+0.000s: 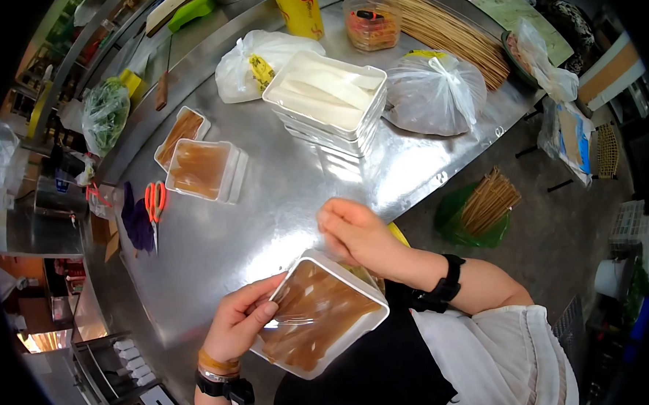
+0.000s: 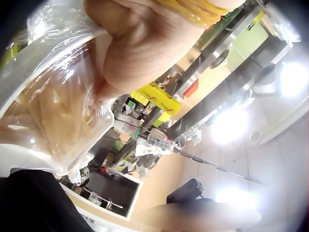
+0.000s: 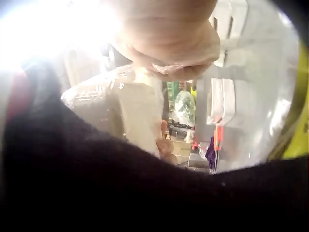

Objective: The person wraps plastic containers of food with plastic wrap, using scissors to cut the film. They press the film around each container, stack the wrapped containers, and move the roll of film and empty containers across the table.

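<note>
Now the left hand (image 1: pixel 235 323) grips the wrapped tray (image 1: pixel 322 318), held on the near side of the stacked white trays (image 1: pixel 315 127); the right hand (image 1: pixel 357 234), nearer that stack, has curled fingers pinching clear film (image 3: pixel 166 67).

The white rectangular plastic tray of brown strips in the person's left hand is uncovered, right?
Not uncovered: clear plastic film lies over the tray, as the left wrist view shows. The left hand does hold it, with brown strips inside.
</note>
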Demonstrator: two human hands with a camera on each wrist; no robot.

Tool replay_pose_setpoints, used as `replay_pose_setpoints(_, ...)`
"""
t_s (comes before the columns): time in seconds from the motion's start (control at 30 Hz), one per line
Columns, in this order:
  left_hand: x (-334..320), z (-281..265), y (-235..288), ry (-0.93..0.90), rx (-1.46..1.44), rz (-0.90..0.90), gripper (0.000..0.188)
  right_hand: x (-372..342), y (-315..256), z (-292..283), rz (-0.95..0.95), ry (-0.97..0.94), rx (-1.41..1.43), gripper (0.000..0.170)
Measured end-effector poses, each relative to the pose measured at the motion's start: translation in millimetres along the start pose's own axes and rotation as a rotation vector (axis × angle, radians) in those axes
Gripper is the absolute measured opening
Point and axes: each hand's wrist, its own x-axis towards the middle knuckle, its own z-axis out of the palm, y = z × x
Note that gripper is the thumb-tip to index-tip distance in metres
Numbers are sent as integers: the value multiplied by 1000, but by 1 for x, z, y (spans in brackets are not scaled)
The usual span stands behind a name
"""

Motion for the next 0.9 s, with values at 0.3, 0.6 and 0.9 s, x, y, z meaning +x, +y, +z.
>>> replay_pose_setpoints(0.3,11,-3,-2,-179,-74,94,69,0,36,23,184,-570,296,26)
replay_pose_setpoints(0.6,39,3,20,-475,-39,-97,60,-18,33,24,128,-996,219,33)
replay_pose_setpoints(0.9,47,5,20,-309,82,-79,59,-5,-37,-9,220,-154,-253,37)
